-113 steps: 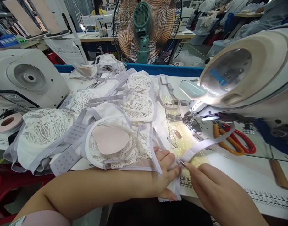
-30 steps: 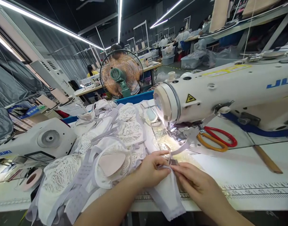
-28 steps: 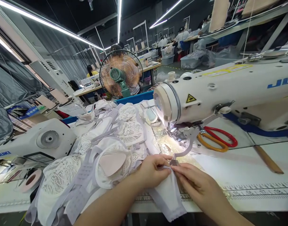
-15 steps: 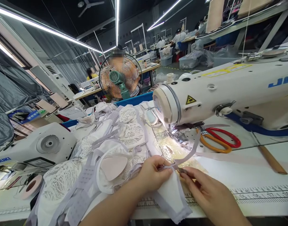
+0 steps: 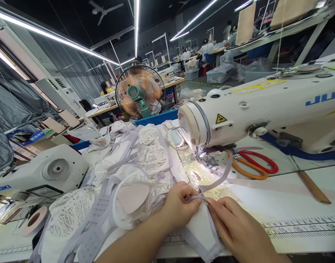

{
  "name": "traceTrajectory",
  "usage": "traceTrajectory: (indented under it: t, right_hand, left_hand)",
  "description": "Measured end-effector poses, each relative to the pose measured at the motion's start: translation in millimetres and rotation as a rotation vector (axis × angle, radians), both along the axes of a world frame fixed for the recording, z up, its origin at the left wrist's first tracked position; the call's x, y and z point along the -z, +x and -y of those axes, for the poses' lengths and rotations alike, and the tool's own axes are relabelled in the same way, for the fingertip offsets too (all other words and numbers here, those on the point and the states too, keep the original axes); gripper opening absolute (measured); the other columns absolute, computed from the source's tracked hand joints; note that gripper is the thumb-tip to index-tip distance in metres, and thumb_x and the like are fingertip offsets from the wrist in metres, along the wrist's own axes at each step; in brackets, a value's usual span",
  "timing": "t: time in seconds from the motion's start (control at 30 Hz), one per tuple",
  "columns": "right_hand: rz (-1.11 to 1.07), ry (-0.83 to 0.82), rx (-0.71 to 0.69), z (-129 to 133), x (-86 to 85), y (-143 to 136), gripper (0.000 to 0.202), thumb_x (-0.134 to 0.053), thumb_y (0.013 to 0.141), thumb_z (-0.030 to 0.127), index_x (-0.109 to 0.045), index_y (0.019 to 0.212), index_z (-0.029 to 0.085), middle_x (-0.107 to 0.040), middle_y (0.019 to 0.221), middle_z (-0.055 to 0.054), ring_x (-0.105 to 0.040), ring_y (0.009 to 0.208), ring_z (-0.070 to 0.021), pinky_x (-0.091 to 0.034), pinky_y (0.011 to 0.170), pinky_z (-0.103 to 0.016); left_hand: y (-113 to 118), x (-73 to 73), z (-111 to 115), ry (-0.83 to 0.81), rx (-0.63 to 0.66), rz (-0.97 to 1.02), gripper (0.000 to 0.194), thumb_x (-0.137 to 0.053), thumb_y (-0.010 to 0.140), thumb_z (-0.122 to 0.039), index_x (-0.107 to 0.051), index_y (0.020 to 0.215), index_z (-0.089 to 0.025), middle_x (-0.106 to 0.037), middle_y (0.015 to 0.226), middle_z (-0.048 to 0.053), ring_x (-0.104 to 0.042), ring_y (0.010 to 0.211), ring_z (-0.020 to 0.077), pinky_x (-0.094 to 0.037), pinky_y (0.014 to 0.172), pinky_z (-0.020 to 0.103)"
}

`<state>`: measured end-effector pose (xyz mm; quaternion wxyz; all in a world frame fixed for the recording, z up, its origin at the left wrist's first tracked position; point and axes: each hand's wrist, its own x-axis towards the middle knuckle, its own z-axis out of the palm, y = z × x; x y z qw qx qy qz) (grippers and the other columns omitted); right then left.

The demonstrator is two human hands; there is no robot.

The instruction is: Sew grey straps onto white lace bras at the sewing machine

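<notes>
Between hands (image 5: pixel 181 204): white fabric panel (image 5: pixel 200 227) (smooth, lilac-edged); beyond, curved strap (image 5: pixel 221 179).

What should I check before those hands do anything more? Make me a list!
1. Left hand pinching the white fabric: ok.
2. Right hand gripping the thin grey piece: ok.
3. That piece's tip safe, not sharp: cannot tell, too small.
4. Pale purple strap lying straight: not ok, it curves.
5. Both hands apart from the sewing machine: ok.
6. Scissors and wooden-handled tool away from both hands: ok.

Left fingers (image 5: pixel 188 189) pinch lavender-edged white fabric (image 5: pixel 199 226); right fingers (image 5: pixel 217 209) grip small tool (image 5: pixel 206 201).
</notes>
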<state>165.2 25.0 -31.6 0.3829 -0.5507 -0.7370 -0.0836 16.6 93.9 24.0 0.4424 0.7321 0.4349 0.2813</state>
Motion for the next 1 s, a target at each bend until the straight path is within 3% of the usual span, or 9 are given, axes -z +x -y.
traceTrajectory:
  t: [0.23, 0.4, 0.53, 0.67, 0.8, 1.0]
  right_hand:
    - [0.112, 0.047, 0.118, -1, -0.6, -8, 0.031, -0.032, 0.094, 0.024, -0.062, 0.098, 0.015, -0.046, 0.065, 0.001, -0.046, 0.052, -0.0119, -0.031, 0.045, -0.023]
    - [0.114, 0.013, 0.189, -11, 7.4, -12, 0.034, -0.028, 0.089, 0.013, -0.063, 0.092, 0.014, -0.045, 0.064, 0.0, -0.047, 0.052, -0.014, -0.032, 0.046, -0.025]
    - [0.017, 0.046, 0.158, -12, 7.3, -6, 0.031, -0.031, 0.092, 0.02, -0.061, 0.095, 0.013, -0.046, 0.066, 0.0, -0.049, 0.052, -0.0128, -0.035, 0.048, -0.025]
    - [-0.03, 0.006, 0.104, 0, -3.5, 0, 0.028, -0.032, 0.095, 0.028, -0.058, 0.1, 0.017, -0.045, 0.065, 0.002, -0.048, 0.051, -0.0115, -0.034, 0.047, -0.024]
    - [-0.01, -0.072, 0.066, 11, -11.9, 0, 0.025, -0.034, 0.096, 0.028, -0.056, 0.102, 0.019, -0.047, 0.068, 0.002, -0.05, 0.055, -0.0116, -0.036, 0.051, -0.024]
    - [0.07, -0.064, 0.062, 10, -8.6, 0, 0.024, -0.032, 0.096, 0.025, -0.055, 0.103, 0.02, -0.049, 0.069, 0.002, -0.049, 0.057, -0.0118, -0.033, 0.052, -0.025]
  left_hand:
    - [1, 3.3, 0, -0.075, -0.045, 0.046, 0.007, -0.058, 0.062, -0.016, -0.053, 0.057, -0.015, -0.041, 0.065, -0.002, -0.039, 0.062, 0.0107, -0.031, 0.06, 0.025]
    - [3, 4.4, 7, -0.115, 0.015, 0.136, 0.007, -0.06, 0.063, -0.021, -0.057, 0.061, -0.015, -0.048, 0.069, 0.001, -0.045, 0.067, 0.0128, -0.034, 0.064, 0.026]
    - [2, 2.6, 8, -0.156, 0.015, 0.134, 0.009, -0.06, 0.063, -0.023, -0.058, 0.064, -0.014, -0.05, 0.072, 0.003, -0.045, 0.068, 0.0141, -0.035, 0.065, 0.028]
    - [1, 1.6, 7, -0.151, 0.003, 0.124, 0.007, -0.058, 0.063, -0.021, -0.058, 0.065, -0.014, -0.05, 0.073, 0.003, -0.045, 0.069, 0.0142, -0.035, 0.065, 0.028]
    - [2, 1.8, 6, -0.139, -0.011, 0.104, 0.006, -0.058, 0.063, -0.02, -0.057, 0.064, -0.015, -0.05, 0.073, 0.002, -0.044, 0.068, 0.0133, -0.034, 0.064, 0.027]
    - [2, -0.6, 6, -0.117, -0.012, 0.093, 0.004, -0.058, 0.064, -0.019, -0.057, 0.062, -0.015, -0.05, 0.072, 0.002, -0.045, 0.068, 0.0127, -0.034, 0.064, 0.026]
